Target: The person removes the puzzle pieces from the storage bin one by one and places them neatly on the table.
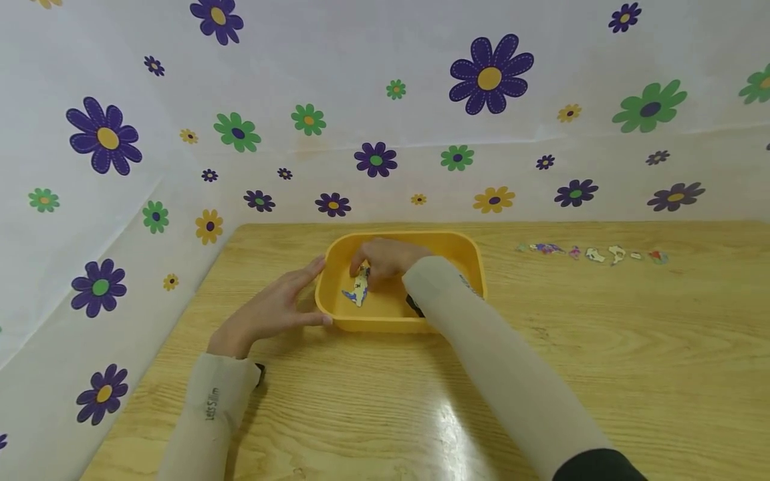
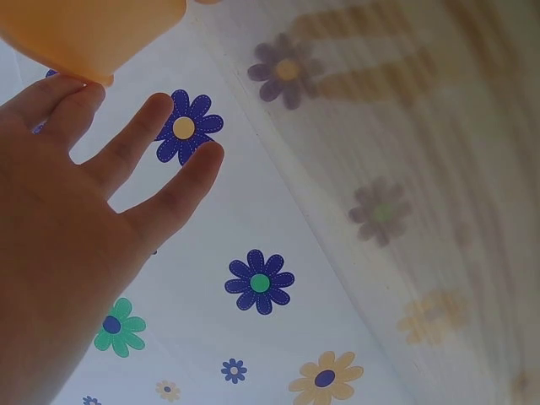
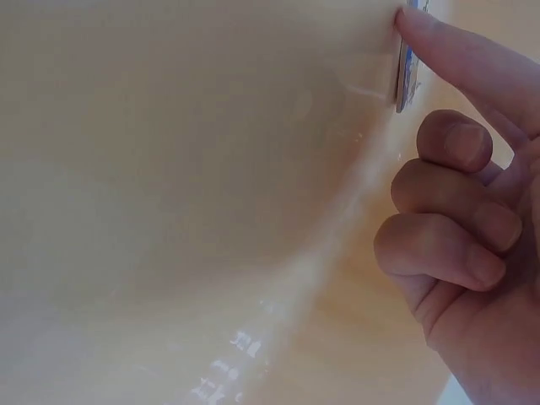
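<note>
A yellow plastic tray (image 1: 397,325) sits on the wooden table. Inside it, my right hand (image 1: 388,257) pinches a small flat printed cutout (image 1: 359,287), pale with blue at its lower end. The right wrist view shows this cutout (image 3: 407,72) nearly edge-on, a fingertip at its edge; the other fingers of the right hand (image 3: 472,219) are curled into the palm. My left hand (image 1: 277,307) touches the tray's left end with spread, straight fingers, its thumb at the near corner. In the left wrist view, fingertips of that hand (image 2: 76,177) meet the tray wall (image 2: 110,34).
Several small coloured cutouts (image 1: 547,248) lie in a row on the table, right of the tray and near its back edge. A white cloth with printed flowers (image 1: 361,80) hangs behind and along the left side of the wooden table (image 1: 589,347).
</note>
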`<state>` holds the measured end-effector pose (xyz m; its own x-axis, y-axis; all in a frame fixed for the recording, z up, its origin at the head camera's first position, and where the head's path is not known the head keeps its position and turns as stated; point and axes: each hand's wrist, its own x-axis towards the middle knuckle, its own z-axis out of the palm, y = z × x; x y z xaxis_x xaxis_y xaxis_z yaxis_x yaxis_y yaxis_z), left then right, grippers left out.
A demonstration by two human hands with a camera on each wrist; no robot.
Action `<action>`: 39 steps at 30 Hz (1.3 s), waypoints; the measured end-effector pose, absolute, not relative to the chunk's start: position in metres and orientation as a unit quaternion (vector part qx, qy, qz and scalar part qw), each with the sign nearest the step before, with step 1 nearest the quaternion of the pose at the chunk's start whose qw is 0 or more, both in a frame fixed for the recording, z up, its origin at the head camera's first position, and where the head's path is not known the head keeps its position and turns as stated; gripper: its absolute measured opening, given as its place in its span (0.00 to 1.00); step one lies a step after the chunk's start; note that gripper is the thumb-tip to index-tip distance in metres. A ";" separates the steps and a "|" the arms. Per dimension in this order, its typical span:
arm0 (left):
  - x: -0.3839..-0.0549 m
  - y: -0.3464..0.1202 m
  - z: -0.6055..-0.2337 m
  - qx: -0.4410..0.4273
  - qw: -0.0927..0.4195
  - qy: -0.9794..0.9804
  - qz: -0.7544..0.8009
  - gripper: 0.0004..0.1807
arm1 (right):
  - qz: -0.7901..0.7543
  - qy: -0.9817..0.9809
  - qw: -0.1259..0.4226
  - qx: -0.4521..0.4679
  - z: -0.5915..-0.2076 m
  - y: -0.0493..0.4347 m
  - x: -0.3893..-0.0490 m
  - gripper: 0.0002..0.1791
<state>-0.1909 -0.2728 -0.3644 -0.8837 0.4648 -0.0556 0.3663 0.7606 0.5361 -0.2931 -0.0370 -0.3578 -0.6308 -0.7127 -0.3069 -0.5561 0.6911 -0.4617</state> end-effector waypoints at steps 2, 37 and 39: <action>-0.191 -0.273 -0.364 0.223 0.093 0.933 0.266 0.58 | -0.161 0.890 0.232 -0.358 -0.358 -0.037 -0.293 0.24; -0.191 -0.274 -0.364 0.221 0.094 0.936 0.257 0.57 | -0.099 0.906 0.152 -0.383 -0.355 -0.033 -0.287 0.08; -0.191 -0.274 -0.364 0.222 0.093 0.936 0.257 0.57 | -0.099 0.906 0.147 -0.383 -0.353 -0.031 -0.288 0.10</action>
<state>-0.1907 -0.2740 -0.3641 -0.8842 0.4634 -0.0592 0.3680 0.7689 0.5228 -0.2880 -0.0311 -0.3529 -0.6625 -0.7241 -0.1916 -0.6659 0.6865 -0.2920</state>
